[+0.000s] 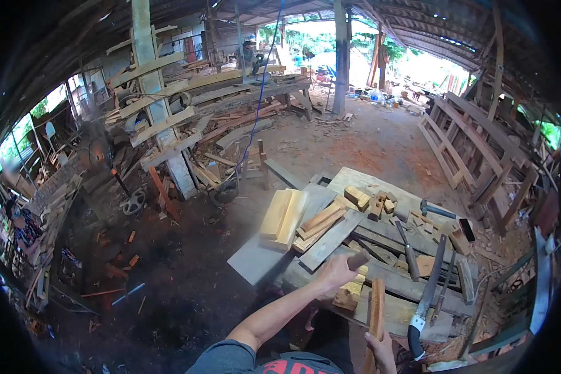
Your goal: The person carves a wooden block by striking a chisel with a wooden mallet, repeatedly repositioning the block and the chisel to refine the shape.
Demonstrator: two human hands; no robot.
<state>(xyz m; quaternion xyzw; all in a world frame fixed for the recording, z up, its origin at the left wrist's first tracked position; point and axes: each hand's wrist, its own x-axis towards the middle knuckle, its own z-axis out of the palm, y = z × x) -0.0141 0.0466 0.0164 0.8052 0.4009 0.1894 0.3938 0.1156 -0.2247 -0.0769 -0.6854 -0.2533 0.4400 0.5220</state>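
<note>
My left hand [333,274] reaches over the workbench, closed around a short brown wood block [358,260]. Close to my body, my right hand [381,352] grips a narrow wooden strip [377,308] that stands up toward the bench. Under and beside my left hand sit pale yellow wood blocks [350,293]. A grey board [331,238] and several cut wood pieces [321,221] lie just past it. To the right of the strip rests a handsaw [430,287] with a black handle. A chisel [409,252] lies farther up the bench.
A hammer [437,209] and a phone [466,230] lie at the bench's far right. Thick yellow boards [284,215] are stacked at its left. Planks [464,140] lean on the right, and a post [158,106] with nailed boards stands left. A blue cord [258,103] hangs ahead.
</note>
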